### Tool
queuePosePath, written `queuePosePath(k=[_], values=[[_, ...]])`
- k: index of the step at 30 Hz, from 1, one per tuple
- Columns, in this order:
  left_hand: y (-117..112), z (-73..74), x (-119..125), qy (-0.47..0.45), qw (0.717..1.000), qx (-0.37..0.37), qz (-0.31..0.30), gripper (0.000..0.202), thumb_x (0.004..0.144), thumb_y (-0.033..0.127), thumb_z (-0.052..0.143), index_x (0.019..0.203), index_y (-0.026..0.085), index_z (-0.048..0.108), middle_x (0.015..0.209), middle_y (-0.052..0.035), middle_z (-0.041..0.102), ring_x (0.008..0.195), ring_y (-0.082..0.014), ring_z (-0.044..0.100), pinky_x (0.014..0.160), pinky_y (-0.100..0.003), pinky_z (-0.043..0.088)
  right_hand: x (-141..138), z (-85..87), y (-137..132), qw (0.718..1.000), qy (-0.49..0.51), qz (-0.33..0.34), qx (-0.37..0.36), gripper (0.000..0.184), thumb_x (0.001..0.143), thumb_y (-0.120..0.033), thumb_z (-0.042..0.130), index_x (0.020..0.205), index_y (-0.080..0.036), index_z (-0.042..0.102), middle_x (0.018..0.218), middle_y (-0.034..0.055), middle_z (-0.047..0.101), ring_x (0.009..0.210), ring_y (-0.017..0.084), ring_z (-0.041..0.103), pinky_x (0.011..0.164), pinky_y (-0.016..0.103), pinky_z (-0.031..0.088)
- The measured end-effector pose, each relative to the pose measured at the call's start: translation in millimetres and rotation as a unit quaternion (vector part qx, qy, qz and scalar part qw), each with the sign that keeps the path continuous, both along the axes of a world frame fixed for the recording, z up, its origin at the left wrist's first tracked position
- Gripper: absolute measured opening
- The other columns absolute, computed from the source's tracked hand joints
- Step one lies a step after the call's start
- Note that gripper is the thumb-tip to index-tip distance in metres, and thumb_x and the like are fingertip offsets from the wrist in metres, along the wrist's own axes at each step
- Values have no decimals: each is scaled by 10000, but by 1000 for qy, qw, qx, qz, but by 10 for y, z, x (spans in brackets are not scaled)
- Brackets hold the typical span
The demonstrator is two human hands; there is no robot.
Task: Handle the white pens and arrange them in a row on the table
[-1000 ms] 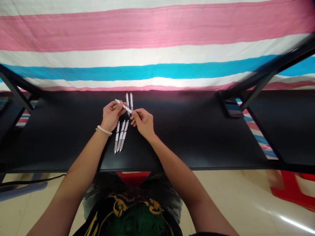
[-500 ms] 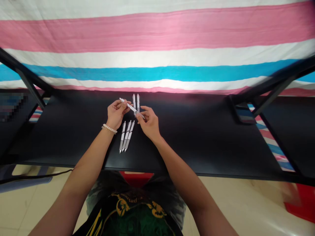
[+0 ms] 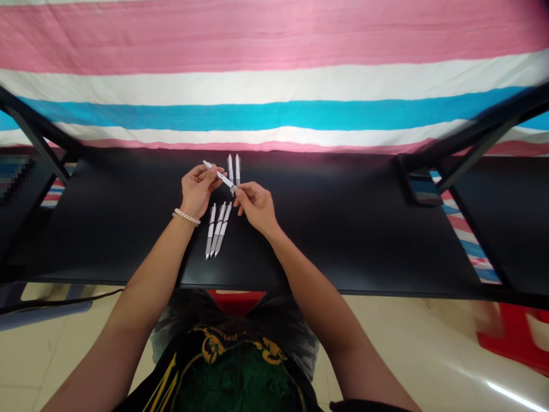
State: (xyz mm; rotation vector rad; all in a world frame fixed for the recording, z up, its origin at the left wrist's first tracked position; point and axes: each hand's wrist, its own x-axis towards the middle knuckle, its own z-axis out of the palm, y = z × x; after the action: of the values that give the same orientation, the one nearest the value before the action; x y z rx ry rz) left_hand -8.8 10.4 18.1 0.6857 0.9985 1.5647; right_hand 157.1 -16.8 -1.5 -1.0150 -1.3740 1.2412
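Note:
My left hand (image 3: 198, 190) and my right hand (image 3: 256, 207) hold one white retractable pen (image 3: 220, 178) up above the black table top. The left fingers pinch it near its upper end, and the right fingertips grip its lower end. Below my hands lie three white pens with metal tips (image 3: 217, 229), side by side and pointing toward me. Two more white pens (image 3: 234, 170) lie upright in the view, just beyond the held pen. A bead bracelet (image 3: 187, 217) circles my left wrist.
The black table (image 3: 343, 229) has dark metal frame supports at both sides. A pink, white and blue striped cloth (image 3: 274, 109) hangs behind it. A red stool (image 3: 510, 337) stands on the pale floor at lower right, and a cable runs at left.
The view has shifted slightly and levelled. My right fingers have moved along the held pen and now pinch its lower end. The pens on the table have not moved.

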Motion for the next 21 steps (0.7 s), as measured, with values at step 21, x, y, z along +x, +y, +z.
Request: queuePosePath(k=[21], values=[[-2, -15, 6, 3, 1000, -6, -10, 230, 750, 273, 889, 880, 171, 728, 930, -85, 778, 827, -174, 758, 755, -268, 608, 13, 32, -27, 997, -42, 54, -18, 494, 965, -648, 528, 919, -183, 686, 562, -34, 618, 388, 76, 522, 405, 201, 401]])
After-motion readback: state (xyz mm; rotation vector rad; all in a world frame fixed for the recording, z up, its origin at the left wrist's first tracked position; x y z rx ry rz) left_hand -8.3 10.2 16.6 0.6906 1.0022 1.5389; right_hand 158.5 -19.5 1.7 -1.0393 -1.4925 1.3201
